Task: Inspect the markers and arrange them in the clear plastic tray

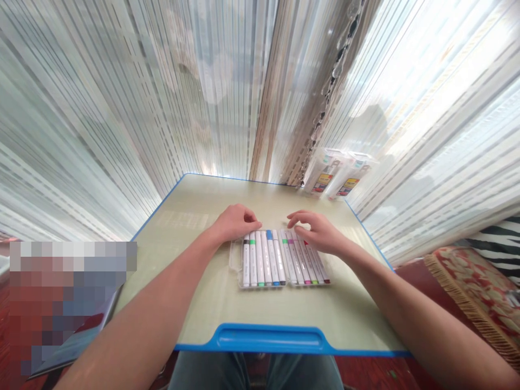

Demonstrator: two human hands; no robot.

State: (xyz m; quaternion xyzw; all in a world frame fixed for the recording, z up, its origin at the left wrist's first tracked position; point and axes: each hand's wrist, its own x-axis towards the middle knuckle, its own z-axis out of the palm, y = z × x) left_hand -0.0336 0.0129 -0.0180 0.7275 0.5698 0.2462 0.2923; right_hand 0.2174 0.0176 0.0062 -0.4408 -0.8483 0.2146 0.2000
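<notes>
Two rows of white markers with coloured ends lie side by side in a clear plastic case that is opened flat; the left row of markers (263, 260) and the right row of markers (303, 262) both point away from me. At the far end of the left row, my left hand (238, 222) is closed, thumb and fingertips together; what is between them, if anything, is hidden. Over the far right part of the case hovers my right hand (319, 230), fingers bent but apart, holding nothing visible. A clear case flap (235, 257) sticks out at the left.
The pale green table (211, 309) has a blue rim and a blue front ledge (270, 338). Two clear plastic packages (349, 181) with labels stand at the far right corner. Striped curtains (219, 81) hang behind. A patterned fringed cloth (475, 292) lies at the right.
</notes>
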